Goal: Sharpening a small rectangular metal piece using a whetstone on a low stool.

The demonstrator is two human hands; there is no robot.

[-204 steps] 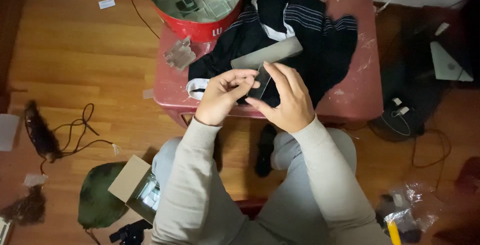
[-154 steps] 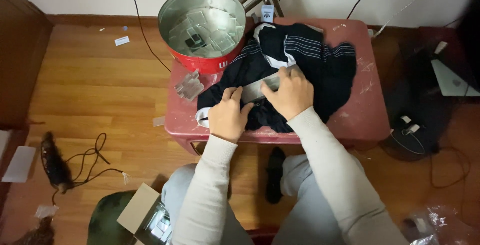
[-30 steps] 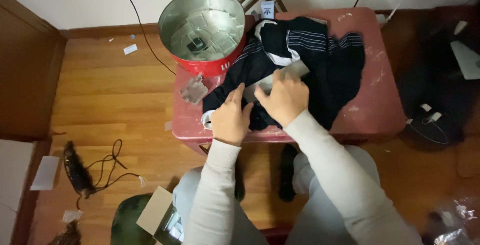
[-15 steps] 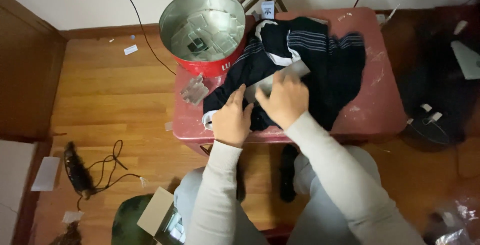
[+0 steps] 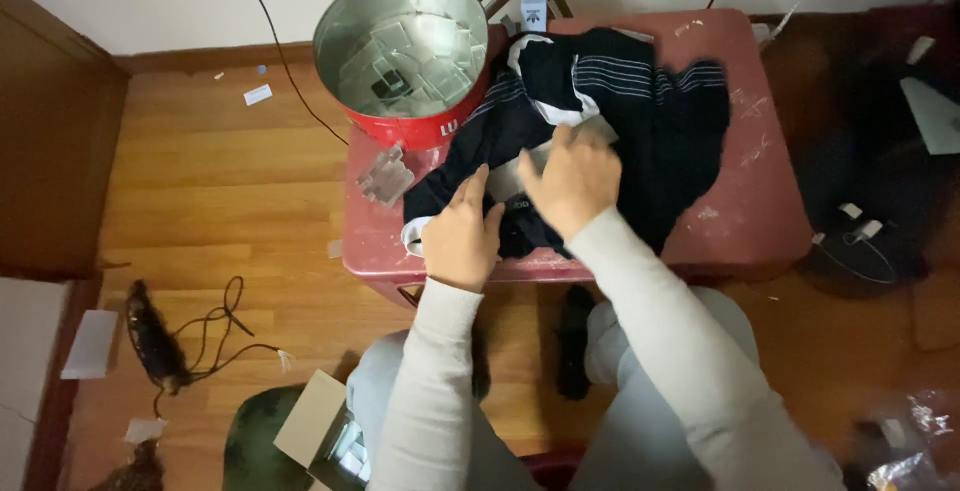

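Gripping nothing fully: left hand (image 5: 462, 239) pressing flat, fingers spread, on dark striped garment (image 5: 600, 121); right hand (image 5: 572, 173) curling over a grey flat piece (image 5: 530, 166) just beside it. Garment lying mid-counter (image 5: 770, 181), right of the red tin (image 5: 405, 56). Probably wrapping; folding cloth over seeming next.

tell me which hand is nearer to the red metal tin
Left. The left hand rests on the near edge of the dark garment, below and slightly right of the red metal tin. The right hand lies further right, on the middle of the garment.
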